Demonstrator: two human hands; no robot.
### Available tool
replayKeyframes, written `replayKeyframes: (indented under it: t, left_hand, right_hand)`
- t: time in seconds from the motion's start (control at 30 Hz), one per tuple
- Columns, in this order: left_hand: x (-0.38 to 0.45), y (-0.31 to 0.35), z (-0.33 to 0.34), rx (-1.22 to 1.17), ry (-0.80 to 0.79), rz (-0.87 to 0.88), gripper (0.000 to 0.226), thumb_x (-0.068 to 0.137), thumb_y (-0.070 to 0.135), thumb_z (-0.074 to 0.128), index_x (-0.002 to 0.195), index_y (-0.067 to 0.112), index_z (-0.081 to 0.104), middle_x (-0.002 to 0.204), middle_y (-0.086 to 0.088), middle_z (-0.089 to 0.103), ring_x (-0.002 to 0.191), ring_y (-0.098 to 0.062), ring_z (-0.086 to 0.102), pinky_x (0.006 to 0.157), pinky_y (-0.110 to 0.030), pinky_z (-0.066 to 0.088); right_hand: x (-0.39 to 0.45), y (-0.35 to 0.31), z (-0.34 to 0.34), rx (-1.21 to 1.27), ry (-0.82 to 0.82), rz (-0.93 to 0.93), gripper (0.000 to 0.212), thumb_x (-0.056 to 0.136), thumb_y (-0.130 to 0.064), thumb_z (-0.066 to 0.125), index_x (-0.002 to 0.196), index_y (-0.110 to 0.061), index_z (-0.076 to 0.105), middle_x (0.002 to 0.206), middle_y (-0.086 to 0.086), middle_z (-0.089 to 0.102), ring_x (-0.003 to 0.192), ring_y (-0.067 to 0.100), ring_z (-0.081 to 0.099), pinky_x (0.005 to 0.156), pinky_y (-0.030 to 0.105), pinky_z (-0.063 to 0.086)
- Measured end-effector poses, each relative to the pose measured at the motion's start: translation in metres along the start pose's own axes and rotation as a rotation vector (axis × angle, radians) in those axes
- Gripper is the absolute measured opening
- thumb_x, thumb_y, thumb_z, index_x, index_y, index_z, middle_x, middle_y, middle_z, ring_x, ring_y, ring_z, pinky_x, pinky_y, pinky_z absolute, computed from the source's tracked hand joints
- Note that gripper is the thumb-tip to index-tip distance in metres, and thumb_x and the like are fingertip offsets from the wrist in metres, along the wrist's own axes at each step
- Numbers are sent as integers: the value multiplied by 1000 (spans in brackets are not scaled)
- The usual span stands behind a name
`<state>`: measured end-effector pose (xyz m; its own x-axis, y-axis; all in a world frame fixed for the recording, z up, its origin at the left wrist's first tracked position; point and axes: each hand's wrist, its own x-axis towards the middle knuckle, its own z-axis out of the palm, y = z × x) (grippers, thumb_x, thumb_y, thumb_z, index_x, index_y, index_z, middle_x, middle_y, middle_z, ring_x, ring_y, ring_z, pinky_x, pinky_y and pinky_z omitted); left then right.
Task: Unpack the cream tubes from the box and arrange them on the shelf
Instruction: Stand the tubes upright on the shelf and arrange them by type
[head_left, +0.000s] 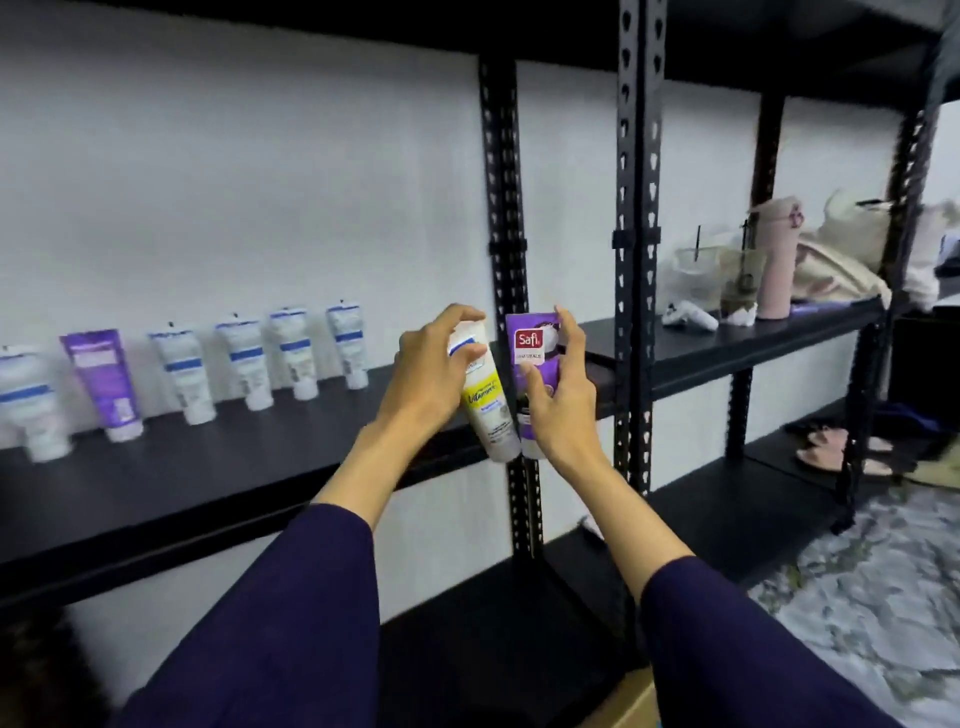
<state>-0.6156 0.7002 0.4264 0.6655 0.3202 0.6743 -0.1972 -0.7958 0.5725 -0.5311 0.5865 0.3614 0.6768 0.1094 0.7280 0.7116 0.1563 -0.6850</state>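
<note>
The left hand (434, 371) is gripping a white tube with a yellow band (485, 402), fingers curled over its upper end and thumb lying across the front, and the tube is hanging cap-down and slightly tilted in front of the black shelf (218, 483). Just beside it, the right hand (558, 400) is holding a purple tube (530, 358) with a red label, thumb pressing on the front and fingers wrapping round the far side; this tube is also pointing cap-down. The 2 tubes are sitting side by side, almost touching near their caps, both held in the air at the shelf's right end, close to a perforated black upright post (506, 249).

On the shelf to the left, 7 tubes are standing on their caps in a row along the white wall: 6 white tubes with blue bands (293, 356) and 1 purple standing tube (104, 384) second from the left. Both forearms are wearing dark purple sleeves (280, 613).

On the neighbouring shelf unit to the right, a pink bottle (776, 260), plastic cups (696, 270) with straws and a cream bag (836, 265) are resting. Sandals (831, 449) are lying on a lower level. A corner of a cardboard box (631, 701) is showing at the bottom edge.
</note>
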Motion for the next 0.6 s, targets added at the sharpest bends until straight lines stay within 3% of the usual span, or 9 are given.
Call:
replayKeyframes:
  t: [0.13, 0.2, 0.3, 0.4, 0.5, 0.6]
  left_hand:
    - [27, -15, -62, 117, 79, -3, 27, 90, 10, 62, 114, 22, 63, 99, 3, 58, 89, -12, 55, 70, -14, 40]
    - [33, -32, -82, 199, 85, -31, 27, 90, 11, 62, 113, 26, 62, 106, 0, 63, 95, -16, 57, 76, -25, 46]
    - [37, -63, -99, 292, 35, -80, 27, 90, 12, 62, 112, 28, 62, 115, -2, 67, 107, -24, 59, 89, -37, 50]
    - [33, -86, -103, 264, 29, -92, 33, 92, 11, 60, 122, 25, 60, 127, -1, 61, 119, -20, 54, 98, -34, 45]
    - [23, -97, -94, 102, 77, -76, 59, 87, 4, 65, 136, 30, 43, 131, 5, 47, 119, -10, 49, 95, -22, 41]
    - [4, -109, -78, -70, 106, -90, 86, 85, 4, 67, 146, 41, 19, 136, 16, 32, 122, -1, 40, 100, -26, 39]
  right_hand:
    - [25, -28, 57, 87, -86, -12, 61, 96, -12, 54, 145, -35, 25, 102, 2, 63, 77, 12, 62, 65, 13, 50]
    - [29, -35, 81, 120, -129, -14, 60, 96, -8, 53, 144, -33, 27, 105, 2, 62, 76, 13, 61, 62, 11, 49]
    - [27, -29, 111, 97, -165, -21, 60, 95, -8, 50, 143, -36, 27, 99, 1, 64, 68, 12, 57, 62, 14, 49]
    - [19, -13, 129, 78, -200, 14, 63, 97, -8, 47, 144, -42, 22, 111, -1, 60, 82, 10, 60, 75, 23, 53]
    - [12, -3, 135, 126, -189, 50, 68, 98, -4, 46, 147, -41, 17, 119, -5, 55, 87, 12, 59, 71, 15, 52]
    - [8, 7, 134, 101, -221, 39, 75, 96, -6, 50, 148, -44, 12, 116, -5, 56, 82, 11, 59, 68, 11, 50]
